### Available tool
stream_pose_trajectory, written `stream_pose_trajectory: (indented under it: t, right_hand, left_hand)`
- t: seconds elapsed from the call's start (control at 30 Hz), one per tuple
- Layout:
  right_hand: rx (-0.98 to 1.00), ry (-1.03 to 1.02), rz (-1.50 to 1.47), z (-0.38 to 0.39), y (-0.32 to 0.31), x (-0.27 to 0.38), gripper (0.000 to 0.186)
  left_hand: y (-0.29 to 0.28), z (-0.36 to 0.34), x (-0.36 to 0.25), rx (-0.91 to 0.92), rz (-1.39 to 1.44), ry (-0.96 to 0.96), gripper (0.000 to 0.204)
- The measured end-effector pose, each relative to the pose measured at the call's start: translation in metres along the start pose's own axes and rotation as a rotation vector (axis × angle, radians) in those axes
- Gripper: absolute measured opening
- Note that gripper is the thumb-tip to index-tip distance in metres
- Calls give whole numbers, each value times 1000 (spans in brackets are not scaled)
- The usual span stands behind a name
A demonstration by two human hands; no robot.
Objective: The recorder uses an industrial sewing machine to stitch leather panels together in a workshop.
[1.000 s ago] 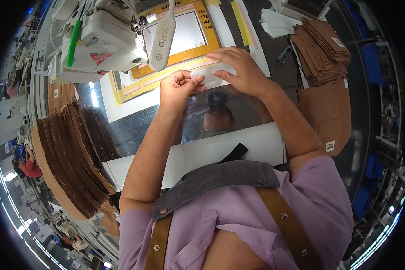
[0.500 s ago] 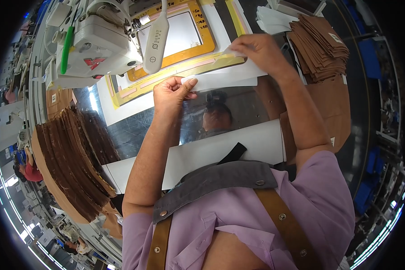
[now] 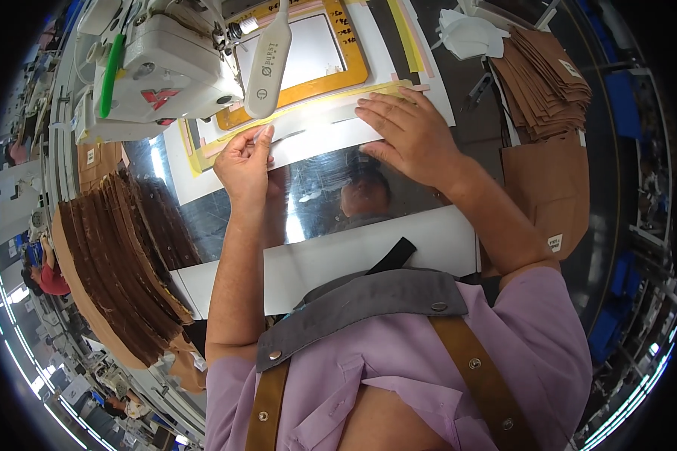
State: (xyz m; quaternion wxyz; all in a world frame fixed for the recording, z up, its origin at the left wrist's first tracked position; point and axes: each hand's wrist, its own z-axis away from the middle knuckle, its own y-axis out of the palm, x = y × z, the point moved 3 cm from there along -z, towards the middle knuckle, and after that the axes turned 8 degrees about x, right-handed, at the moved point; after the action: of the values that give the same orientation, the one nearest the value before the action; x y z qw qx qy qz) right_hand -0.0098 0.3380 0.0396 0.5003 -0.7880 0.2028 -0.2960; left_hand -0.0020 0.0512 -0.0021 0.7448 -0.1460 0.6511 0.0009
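A long white strip (image 3: 316,124) lies along the near edge of a white board, in front of a yellow-taped template. My left hand (image 3: 242,161) is closed in a pinch at the strip's left end. My right hand (image 3: 412,139) is open, palm down, with its fingers spread over the strip's right end and the yellow tape. Beyond both hands, the template has an orange-yellow frame (image 3: 361,64) around a white middle. Just above the strip hangs a white lamp head (image 3: 269,68), beside the white sewing machine (image 3: 165,79).
Stacked brown pieces stand at the left (image 3: 120,263), and another brown pile (image 3: 545,79) lies at the far right. Near that pile rest white folded pieces (image 3: 470,34) and small snips (image 3: 480,89). A shiny metal plate (image 3: 316,199) lies before me.
My right hand has come down from a raised pinch to lie flat with fingers spread. My left hand has moved left, and the white strip now lies against the template's near edge.
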Motion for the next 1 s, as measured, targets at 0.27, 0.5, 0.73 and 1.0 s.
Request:
stream_pose_trajectory:
  t: [0.27,0.5,0.73,1.0]
  right_hand:
    - [171,118,91,0,35,0,67]
    - [250,141,162,-15,45,-9,82]
    - [322,170,140,-26,46,-11,85]
    - [367,236,172,-33,47,-11,91]
  left_hand:
    - [-6,20,-20,-89,-845,608,36]
    - [13,27,-8,317,-1212,555,100]
    - [12,7,-11,358,-1219,456,100]
    - [11,6,-3,322,-1131,508,105]
